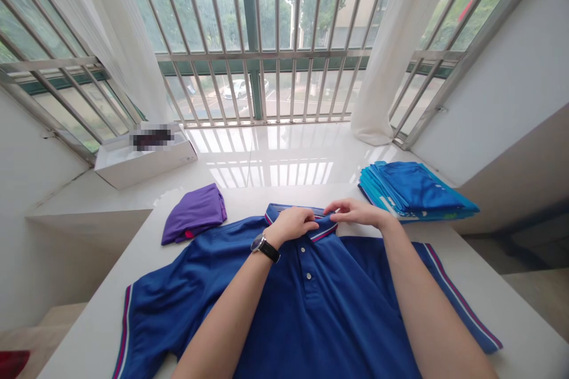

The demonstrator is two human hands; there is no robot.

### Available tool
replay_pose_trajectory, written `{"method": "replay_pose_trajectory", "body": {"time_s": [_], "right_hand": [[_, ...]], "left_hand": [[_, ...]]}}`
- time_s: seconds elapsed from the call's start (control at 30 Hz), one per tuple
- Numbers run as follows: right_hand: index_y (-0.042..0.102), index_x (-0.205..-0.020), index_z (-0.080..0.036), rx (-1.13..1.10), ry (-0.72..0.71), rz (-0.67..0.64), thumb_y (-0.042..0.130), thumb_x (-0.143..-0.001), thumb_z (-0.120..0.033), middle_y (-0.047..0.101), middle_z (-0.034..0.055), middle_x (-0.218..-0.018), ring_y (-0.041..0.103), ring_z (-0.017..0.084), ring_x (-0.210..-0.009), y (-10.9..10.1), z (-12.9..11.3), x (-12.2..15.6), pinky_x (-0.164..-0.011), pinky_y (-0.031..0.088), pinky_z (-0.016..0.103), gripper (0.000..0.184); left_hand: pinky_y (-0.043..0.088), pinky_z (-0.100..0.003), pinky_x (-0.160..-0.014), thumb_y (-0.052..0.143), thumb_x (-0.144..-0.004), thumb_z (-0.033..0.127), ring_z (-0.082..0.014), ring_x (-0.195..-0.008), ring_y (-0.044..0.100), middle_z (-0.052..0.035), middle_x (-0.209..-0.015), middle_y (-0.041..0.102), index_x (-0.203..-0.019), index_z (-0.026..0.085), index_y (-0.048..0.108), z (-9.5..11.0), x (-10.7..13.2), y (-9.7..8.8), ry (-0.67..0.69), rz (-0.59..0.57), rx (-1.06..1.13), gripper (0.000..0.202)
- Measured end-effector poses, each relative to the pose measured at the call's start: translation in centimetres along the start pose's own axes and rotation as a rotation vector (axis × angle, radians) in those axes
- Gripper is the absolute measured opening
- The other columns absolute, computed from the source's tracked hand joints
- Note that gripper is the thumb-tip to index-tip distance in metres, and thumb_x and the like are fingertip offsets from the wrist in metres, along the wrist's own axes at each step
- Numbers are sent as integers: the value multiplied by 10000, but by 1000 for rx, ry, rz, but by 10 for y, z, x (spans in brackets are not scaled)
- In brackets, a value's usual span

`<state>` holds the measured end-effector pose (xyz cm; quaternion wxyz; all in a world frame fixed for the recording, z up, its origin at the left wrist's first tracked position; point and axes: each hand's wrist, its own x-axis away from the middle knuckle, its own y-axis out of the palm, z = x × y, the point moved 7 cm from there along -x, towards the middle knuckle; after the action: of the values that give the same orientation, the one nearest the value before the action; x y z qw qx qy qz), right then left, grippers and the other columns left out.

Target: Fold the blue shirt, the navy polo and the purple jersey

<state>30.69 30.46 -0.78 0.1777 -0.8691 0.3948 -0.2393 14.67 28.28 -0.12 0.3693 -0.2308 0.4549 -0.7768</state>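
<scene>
At the collar (326, 230) of a blue polo shirt (311, 320), the left hand (290, 225) curled its fingers closed on the fabric. The right hand (359, 213), arm stretched forward, pinched the collar's edge between its fingertips (333, 208).

2 hands (291, 225), 1 polo (311, 314), 1 purp top (193, 214), 1 stack (411, 189), 1 box (149, 167)

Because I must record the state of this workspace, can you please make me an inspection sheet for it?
surface: white table, with a glossy white window sill behind it
job's things: blue polo shirt laid flat, buttons up; folded purple garment beside it; stack of folded blue garments to the right
clutter: white box on the sill, its contents blurred; red object at the lower-left corner
hands: left hand, with black wristwatch, on the collar; right hand touching its edge
cables: nothing seen
surroundings: barred window, white curtains, trees outside
</scene>
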Motion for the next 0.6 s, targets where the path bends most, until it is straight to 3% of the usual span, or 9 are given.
{"method": "replay_pose_trajectory", "body": {"time_s": [0.17, 0.43, 0.6], "right_hand": [[756, -950, -140, 14, 45, 72, 714, -724, -505, 670, 21, -681, 550, 152, -645, -5, 7, -3, -614, 417, 272, 431], [743, -803, -147, 28, 16, 233, 699, -712, -462, 704, 45, -728, 583, 168, -684, -12, 10, -8, -632, 436, 277, 331], [675, -896, -170, 28, -3, 318, 706, -707, -405, 676, 11, -712, 598, 163, -670, -14, 24, -15, -628, 468, 273, 304]], "left_hand": [[409, -255, -635, 570, -913, 413, -195, -755, 642, -31, -818, 707, -875, 206, 684, 2, 0, 2, -1, 21, -14, 240], [408, -257, -617, 576, -902, 392, -195, -750, 646, -21, -791, 711, -848, 217, 691, 1, 1, 0, -72, 82, 22, 217], [446, -267, -673, 624, -871, 402, -198, -799, 653, -30, -819, 708, -852, 204, 688, 3, 1, -2, -119, 131, -11, 209]]}}
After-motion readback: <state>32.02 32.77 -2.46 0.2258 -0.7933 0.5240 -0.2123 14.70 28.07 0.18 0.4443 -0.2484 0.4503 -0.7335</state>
